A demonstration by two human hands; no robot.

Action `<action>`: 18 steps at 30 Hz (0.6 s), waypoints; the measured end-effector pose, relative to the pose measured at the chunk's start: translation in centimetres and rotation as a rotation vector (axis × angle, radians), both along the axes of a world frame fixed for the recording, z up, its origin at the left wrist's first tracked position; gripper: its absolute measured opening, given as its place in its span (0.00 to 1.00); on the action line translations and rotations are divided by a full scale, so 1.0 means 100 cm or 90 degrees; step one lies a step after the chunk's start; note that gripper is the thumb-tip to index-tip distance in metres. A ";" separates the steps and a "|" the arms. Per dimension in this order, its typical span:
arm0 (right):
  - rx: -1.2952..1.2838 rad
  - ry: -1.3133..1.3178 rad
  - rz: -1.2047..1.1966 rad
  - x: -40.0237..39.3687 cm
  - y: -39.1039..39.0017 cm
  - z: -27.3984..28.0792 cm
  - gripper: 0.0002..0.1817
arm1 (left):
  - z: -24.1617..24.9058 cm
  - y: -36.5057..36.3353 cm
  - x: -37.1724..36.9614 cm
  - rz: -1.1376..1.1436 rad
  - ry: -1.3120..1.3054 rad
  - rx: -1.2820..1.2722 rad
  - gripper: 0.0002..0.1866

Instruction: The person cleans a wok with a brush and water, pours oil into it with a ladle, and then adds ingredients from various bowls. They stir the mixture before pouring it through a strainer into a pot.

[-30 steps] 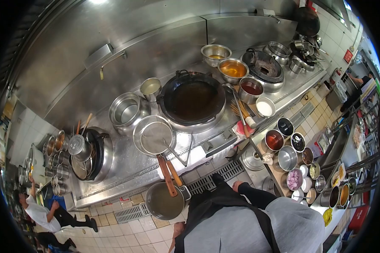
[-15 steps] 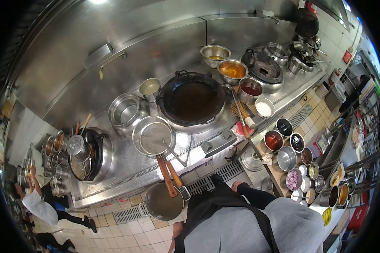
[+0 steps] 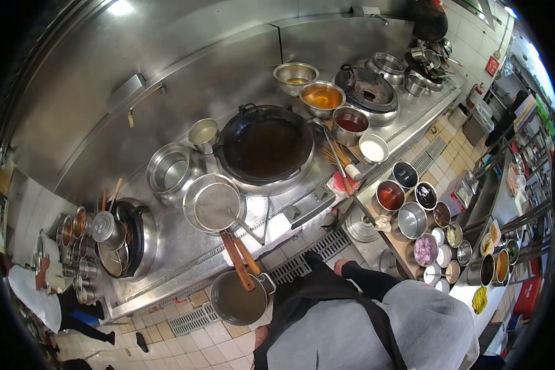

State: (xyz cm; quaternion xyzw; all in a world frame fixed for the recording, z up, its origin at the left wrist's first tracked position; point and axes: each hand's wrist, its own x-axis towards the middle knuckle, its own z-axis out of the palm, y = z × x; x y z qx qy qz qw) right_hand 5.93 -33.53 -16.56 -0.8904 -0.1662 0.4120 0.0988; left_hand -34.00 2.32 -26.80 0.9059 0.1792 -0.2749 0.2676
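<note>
My left hand [image 3: 261, 335] hangs low beside my apron, just below the rim of a deep two-handled pot [image 3: 238, 308] of cloudy liquid. Its fingers are mostly hidden. Past the dark sleeve, part of my right hand [image 3: 339, 266] shows above the floor drain, its fingers too small and covered to read. In front of me, a large black wok [image 3: 265, 148] with dark liquid sits on the range. A round mesh strainer [image 3: 213, 203] rests at the counter's front, its wooden handle [image 3: 237, 262] reaching over the pot. A long-handled ladle [image 3: 339, 159] lies right of the wok.
Sauce pots, including a red one [image 3: 390, 195], and a bowl of chopped onion [image 3: 425, 250] crowd the right-hand counter. Bowls of amber liquid [image 3: 322, 98] stand behind. A lidded steel container [image 3: 108, 229] sits on the left burner. Another person [image 3: 36, 296] stands far left.
My view has turned slightly, so the range and right-hand counter sit further left. The person at the far left has shifted position. Both my hands stay low near my body.
</note>
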 end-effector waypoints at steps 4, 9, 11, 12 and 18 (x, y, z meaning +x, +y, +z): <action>0.013 -0.003 -0.025 -0.001 -0.003 -0.006 0.17 | -0.001 0.002 -0.001 0.027 -0.030 -0.014 0.16; 0.053 -0.049 -0.009 -0.002 -0.008 -0.039 0.17 | 0.004 0.003 0.004 0.007 -0.010 -0.001 0.15; 0.048 -0.033 -0.003 0.000 -0.009 -0.038 0.17 | -0.002 0.002 0.001 0.050 -0.027 -0.001 0.15; 0.046 -0.024 0.002 0.001 -0.008 -0.040 0.17 | -0.001 0.001 -0.001 0.074 -0.036 -0.001 0.15; 0.039 0.014 -0.023 0.002 -0.004 -0.012 0.18 | 0.007 -0.006 0.006 -0.025 0.009 0.050 0.13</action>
